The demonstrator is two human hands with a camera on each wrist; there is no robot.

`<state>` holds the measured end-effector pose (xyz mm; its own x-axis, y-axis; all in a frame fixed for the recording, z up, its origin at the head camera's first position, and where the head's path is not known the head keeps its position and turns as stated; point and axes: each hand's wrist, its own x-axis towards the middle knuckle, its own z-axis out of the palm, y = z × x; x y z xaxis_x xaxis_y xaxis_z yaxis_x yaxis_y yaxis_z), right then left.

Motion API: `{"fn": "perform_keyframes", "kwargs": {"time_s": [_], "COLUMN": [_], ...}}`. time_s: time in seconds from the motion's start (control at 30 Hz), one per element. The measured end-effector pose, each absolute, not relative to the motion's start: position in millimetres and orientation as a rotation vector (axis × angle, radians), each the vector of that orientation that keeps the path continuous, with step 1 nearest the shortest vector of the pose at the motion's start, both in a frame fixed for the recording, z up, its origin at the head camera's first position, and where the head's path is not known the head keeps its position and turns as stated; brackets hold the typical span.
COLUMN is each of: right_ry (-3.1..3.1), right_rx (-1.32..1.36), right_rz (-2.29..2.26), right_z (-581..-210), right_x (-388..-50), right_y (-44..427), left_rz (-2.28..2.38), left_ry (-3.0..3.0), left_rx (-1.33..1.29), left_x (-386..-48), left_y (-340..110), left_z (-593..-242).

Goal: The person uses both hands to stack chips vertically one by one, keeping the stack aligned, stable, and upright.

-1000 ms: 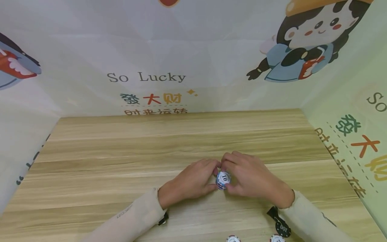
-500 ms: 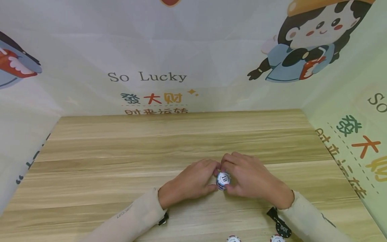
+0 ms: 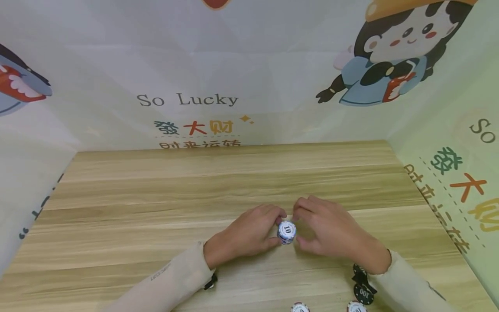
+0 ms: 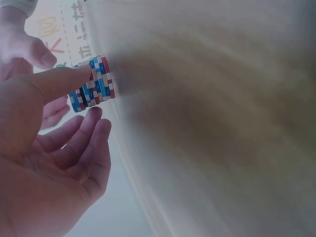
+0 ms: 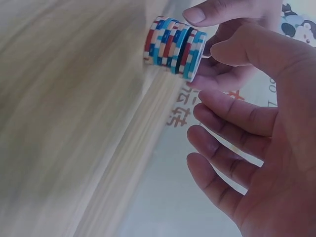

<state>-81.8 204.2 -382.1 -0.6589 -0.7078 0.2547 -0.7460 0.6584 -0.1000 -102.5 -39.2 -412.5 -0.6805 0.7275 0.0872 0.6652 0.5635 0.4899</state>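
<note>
A stack of poker chips [image 3: 286,231] stands on the wooden table, its white and blue top chip marked 10. In the right wrist view the edges of the stack [image 5: 173,48] show mixed red, blue, black and white bands. My left hand [image 3: 251,229] holds the stack from its left side. Its thumb lies along the chips in the left wrist view, with the curled fingers on the opposite side. Just right of the stack is my right hand [image 3: 331,225], its thumb and fingers spread and apart from the chips.
Black chips [image 3: 364,294], one marked 100, lie by the right sleeve, partly covered by a black strap. Red-edged white chips [image 3: 300,307] sit at the bottom edge of the head view, cut off. Printed curtains [image 3: 273,78] enclose the table's back and sides.
My right hand has let go of the stack and moved a little to the right. The left hand and the stack stay in place. More of the black chips shows beside the right sleeve.
</note>
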Motion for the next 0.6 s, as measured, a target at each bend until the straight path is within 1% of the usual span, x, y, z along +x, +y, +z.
{"fn": "perform_keyframes", "kwargs": {"time_s": [0.3,0.6], "right_ry": [-2.682,-2.707], "right_rx": [1.102,1.066], "right_rz": [0.241,0.256], "right_z": [-383,-393], "right_x": [-64,-45], "right_y": [235,265], "left_rz": [0.718,0.716], "left_ry": [2.668,2.67], "left_rx": [1.21,1.221], "left_x": [-101,-100], "left_y": [-40,-42], "left_z": [-407,-404]}}
